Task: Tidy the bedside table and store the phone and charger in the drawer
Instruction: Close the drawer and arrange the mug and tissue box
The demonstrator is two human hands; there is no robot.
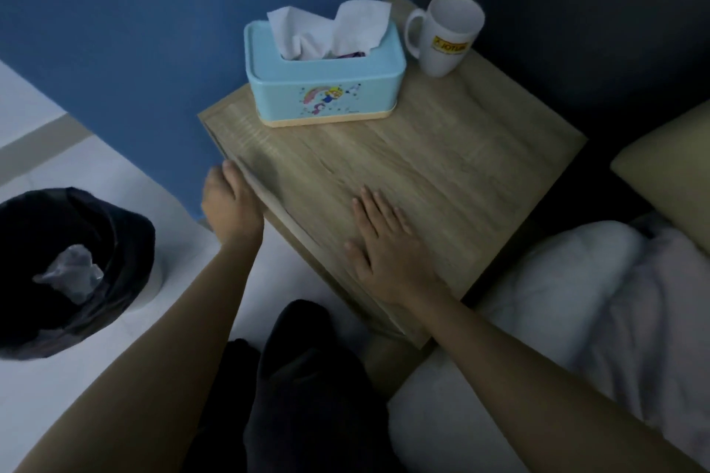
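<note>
A light wooden bedside table (442,165) fills the middle of the head view. My right hand (384,246) lies flat on its top near the front edge, fingers spread, holding nothing. My left hand (230,203) is at the table's front left side, just under the top edge; its fingers curl against the front face, and what they touch is hidden. The drawer front is mostly out of sight below the top. No phone or charger shows. A light blue tissue box (326,81) and a white mug (445,35) stand at the back of the top.
A bin lined with a black bag (73,273) sits on the white floor at the left, with crumpled plastic inside. A bed with a white pillow (576,280) is at the right. A blue wall is behind the table. My dark-clothed knees (299,376) are below.
</note>
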